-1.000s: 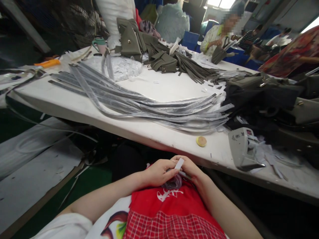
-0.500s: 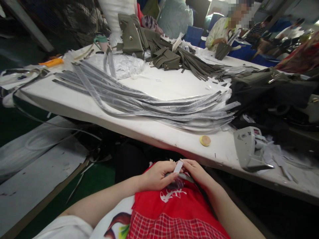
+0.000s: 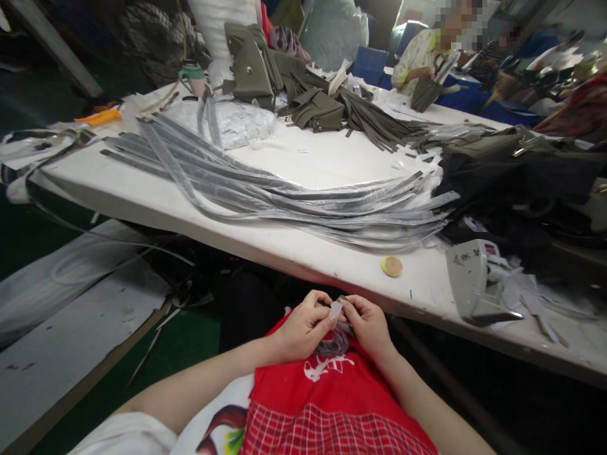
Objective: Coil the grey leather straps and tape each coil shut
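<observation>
Both hands are close together over the red apron (image 3: 379, 392), just below the table's front edge. My left hand (image 3: 306, 325) is closed, pinching a small white strip (image 3: 336, 311) between thumb and fingers. My right hand (image 3: 367, 322) is closed with its fingertips at a small brownish piece beside the strip; its exact shape is too small to tell. Under the hands, a coiled grey, plastic-like band (image 3: 334, 343) lies against the apron.
Long plastic-wrapped strips (image 3: 284, 205) lie across the white table (image 3: 265, 253). A yellow round roll (image 3: 391, 266) and a grey tape dispenser (image 3: 472, 278) are near its edge. Olive bags (image 3: 253, 69) and a green-pink cup (image 3: 193, 79) stand behind. A person (image 3: 417, 63) works across the table.
My right hand's fingers have curled in more, and a brownish piece now shows at its fingertips. The white strip has shifted slightly left and up. The coiled band shows more clearly.
</observation>
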### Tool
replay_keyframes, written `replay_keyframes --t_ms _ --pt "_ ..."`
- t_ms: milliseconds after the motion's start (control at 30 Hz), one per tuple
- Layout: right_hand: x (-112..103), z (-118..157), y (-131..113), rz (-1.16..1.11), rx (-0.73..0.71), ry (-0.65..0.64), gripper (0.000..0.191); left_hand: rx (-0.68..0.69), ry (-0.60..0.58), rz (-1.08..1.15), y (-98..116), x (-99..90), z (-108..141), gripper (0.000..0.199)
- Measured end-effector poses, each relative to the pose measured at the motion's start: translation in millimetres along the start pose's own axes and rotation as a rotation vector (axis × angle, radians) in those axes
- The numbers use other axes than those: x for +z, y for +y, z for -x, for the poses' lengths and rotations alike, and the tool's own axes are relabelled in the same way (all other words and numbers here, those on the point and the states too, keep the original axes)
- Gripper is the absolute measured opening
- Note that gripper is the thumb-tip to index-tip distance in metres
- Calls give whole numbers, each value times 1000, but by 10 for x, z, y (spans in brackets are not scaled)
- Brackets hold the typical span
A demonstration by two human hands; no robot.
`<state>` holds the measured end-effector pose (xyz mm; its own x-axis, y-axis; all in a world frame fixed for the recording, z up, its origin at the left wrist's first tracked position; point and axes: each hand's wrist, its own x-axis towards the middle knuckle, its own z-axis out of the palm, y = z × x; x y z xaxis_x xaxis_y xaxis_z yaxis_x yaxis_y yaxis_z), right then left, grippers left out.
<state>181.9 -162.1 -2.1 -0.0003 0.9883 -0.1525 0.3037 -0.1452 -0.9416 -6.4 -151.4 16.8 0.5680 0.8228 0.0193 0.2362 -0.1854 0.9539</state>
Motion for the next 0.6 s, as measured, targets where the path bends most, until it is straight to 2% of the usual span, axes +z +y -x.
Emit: replay_keyframes --t_ms 133,233,333,433,500,600 --pt "24 33 -30 93 -68 73 22 -73 -32 -59 12 15 -132 40" --pt "11 20 -22 70 -53 75 21 -92 -57 -127 12 22 -240 41" --pt "-51 3 -20 -19 5 20 29 -152 -21 -44 -11 51 -279 31" --pt "-130 -8 -54 -114 28 -92 43 -232 78 64 -25 86 -265 15" --pt "-163 -13 -93 -108 34 -130 42 -244 116 75 -19 98 -253 21" --pt "-183 -22 -150 -80 80 -151 35 -242 102 58 -2 98 -252 27"
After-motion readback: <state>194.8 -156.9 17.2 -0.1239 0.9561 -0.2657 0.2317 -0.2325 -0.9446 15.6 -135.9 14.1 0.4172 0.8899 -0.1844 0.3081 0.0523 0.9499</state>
